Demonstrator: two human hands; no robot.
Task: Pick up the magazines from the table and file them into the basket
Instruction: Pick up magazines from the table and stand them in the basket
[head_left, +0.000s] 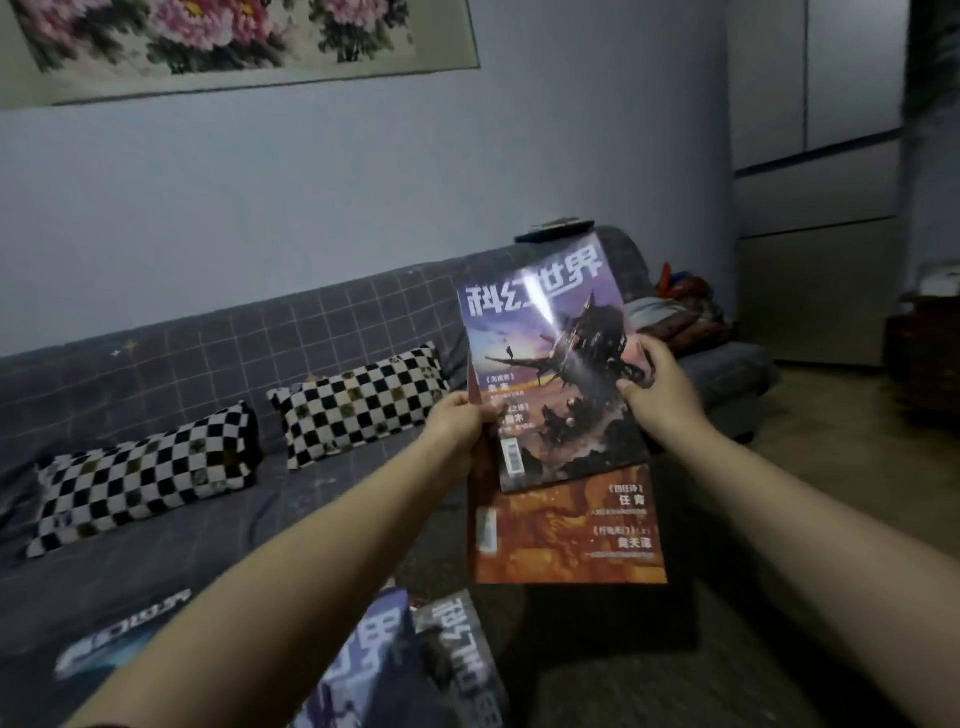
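1. The left hand (460, 423) is clamped on the left edge of two magazines held up in the air, thumb on the front cover.
2. The right hand (657, 387) grips the right edge of the purple magazine (550, 364), which stands tilted in front of the orange magazine (566, 525); the orange one sticks out below it.
3. Both held magazines hang clear of everything, with open air around them and dim floor (831, 431) to the right.
4. Below the forearms lie more magazines (452, 649), overlapping; another (119, 634) lies apart at the left, on the sofa seat.
5. The grey checked sofa (208, 353) carries two checkerboard cushions (145, 483).
6. A flower painting (218, 36) hangs on the wall above.
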